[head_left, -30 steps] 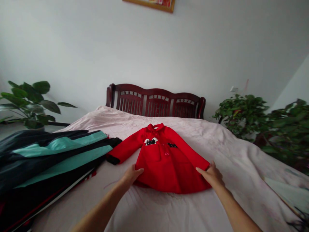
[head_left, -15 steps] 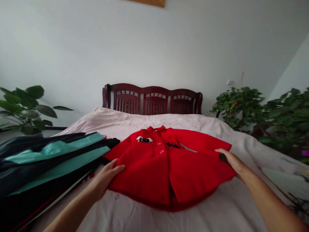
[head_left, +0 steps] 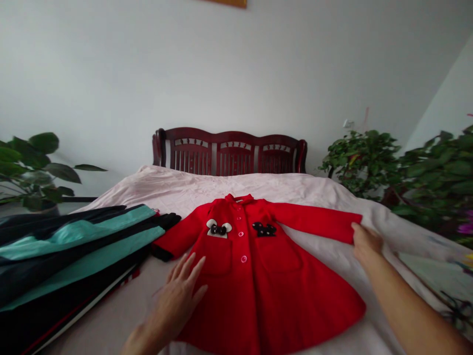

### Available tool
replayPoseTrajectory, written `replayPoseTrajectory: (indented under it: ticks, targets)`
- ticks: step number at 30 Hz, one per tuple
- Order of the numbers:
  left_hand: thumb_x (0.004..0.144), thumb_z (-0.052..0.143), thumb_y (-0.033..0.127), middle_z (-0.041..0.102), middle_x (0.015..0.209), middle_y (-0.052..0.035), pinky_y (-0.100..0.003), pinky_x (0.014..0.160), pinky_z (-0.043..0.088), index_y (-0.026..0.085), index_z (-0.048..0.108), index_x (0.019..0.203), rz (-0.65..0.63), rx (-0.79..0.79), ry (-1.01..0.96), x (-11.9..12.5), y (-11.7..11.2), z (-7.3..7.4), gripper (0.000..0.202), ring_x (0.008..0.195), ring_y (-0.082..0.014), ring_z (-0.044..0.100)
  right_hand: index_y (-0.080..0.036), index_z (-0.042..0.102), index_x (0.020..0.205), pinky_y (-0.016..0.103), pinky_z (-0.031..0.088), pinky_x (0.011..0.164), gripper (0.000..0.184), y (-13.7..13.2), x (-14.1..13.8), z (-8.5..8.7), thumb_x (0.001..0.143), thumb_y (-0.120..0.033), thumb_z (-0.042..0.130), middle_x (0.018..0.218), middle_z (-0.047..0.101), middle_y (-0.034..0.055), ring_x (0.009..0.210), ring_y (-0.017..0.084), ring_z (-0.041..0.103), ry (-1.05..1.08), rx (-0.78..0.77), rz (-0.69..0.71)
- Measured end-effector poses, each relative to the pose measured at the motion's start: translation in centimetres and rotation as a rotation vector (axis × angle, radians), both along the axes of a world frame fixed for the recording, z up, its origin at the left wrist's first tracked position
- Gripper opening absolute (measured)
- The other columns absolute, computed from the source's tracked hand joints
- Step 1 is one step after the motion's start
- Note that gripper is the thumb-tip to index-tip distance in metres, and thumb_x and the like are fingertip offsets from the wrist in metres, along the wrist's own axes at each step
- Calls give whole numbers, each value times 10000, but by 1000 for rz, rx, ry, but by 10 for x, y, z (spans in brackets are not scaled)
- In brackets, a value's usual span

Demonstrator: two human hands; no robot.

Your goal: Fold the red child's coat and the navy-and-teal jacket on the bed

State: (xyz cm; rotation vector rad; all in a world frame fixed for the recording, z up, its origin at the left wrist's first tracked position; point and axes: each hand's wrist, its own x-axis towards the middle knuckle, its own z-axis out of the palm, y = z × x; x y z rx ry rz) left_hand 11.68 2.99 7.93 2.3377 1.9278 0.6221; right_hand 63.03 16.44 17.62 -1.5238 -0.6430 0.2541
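A red coat [head_left: 236,291] lies front side up on the bed, its collar toward the headboard. Pale buttons run down its middle, and a dark bow with white spots sits above each pocket. My right hand [head_left: 365,241] grips the cuff of the sleeve on the right, which is stretched out sideways. With fingers spread, my left hand [head_left: 177,296] is at the coat's left edge, below the other sleeve; whether it touches the cloth I cannot tell. That left sleeve ends in a dark cuff near the clothes pile.
Dark and turquoise clothes [head_left: 88,236] are piled on the left of the bed. A pale sheet [head_left: 318,190] covers the mattress up to the dark wooden headboard [head_left: 236,153]. Leafy plants [head_left: 362,162] stand at the right, and another plant [head_left: 40,167] at the left.
The coat now lies flat, its hem nearer to me. My left hand has let go of the hem side and opened. My right hand has drawn the right sleeve outward.
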Motion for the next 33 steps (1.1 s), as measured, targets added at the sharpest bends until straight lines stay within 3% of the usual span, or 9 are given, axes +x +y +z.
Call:
replayPoseTrajectory:
  ticks: [2,4,5,7,10,17,21,27,33]
  targets:
    - [903,530,382,416,1565,-85,-566,1174,270,313,465,1469,-15,-2,88,14,-1,-14,574,1474,-340,293,-211,676,970,355,548,842,272,11,-24,25,727,-271,570,1107,703,124,1064,264,631,20,181,-98]
    - [910,524,372,427,1557,-76,-604,1167,250,339,452,1471,-3,-2,146,22,-2,-25,567,1467,-351,304,-204,676,1013,326,549,852,285,14,-58,44,762,-291,575,1144,700,93,1075,225,639,-14,270,7]
    - [913,519,377,426,1558,-70,-608,1166,246,346,442,1475,3,-2,165,23,-3,-28,567,1467,-350,306,-200,686,1004,325,562,817,281,12,-78,50,782,-337,583,1089,720,76,1021,216,667,-37,298,148]
    - [918,516,385,424,1559,-59,-596,1168,250,350,436,1477,4,-3,187,24,-4,-29,566,1467,-341,307,-191,686,1091,381,565,834,395,3,-117,56,861,-477,539,1134,717,108,1059,246,671,-91,239,810]
    - [921,515,383,427,1557,-54,-582,1168,261,345,448,1470,14,-1,196,22,-5,-24,555,1466,-332,313,-205,682,1155,409,508,964,416,-7,-149,44,892,-491,533,1239,690,108,1155,251,637,-295,100,1096]
    - [919,508,387,435,1551,-58,-580,1163,266,332,475,1457,14,-4,166,22,-5,-22,542,1459,-335,328,-122,592,1303,467,451,1014,477,-36,-94,-63,921,-372,453,1301,639,201,1207,317,604,-927,-716,567]
    - [912,508,390,452,1541,-63,-583,1158,268,319,499,1445,19,-14,126,25,-5,-19,537,1456,-341,332,-138,547,1352,426,486,928,490,-77,-81,-104,982,-395,356,1246,665,188,1129,312,642,-1204,-803,396]
    - [908,450,359,477,1519,-114,-491,1123,367,200,541,1404,108,-55,-77,6,-1,-11,529,1379,-306,458,-139,618,1245,369,493,842,501,-95,-83,-89,1000,-420,284,1074,730,169,989,281,695,-1092,-837,330]
    - [806,557,453,730,1141,-142,-394,939,532,103,540,1334,265,-368,-775,-46,7,-10,633,1061,-294,694,-229,733,871,304,495,729,385,-93,-49,-72,906,-477,440,894,762,83,847,241,714,-820,-766,520]
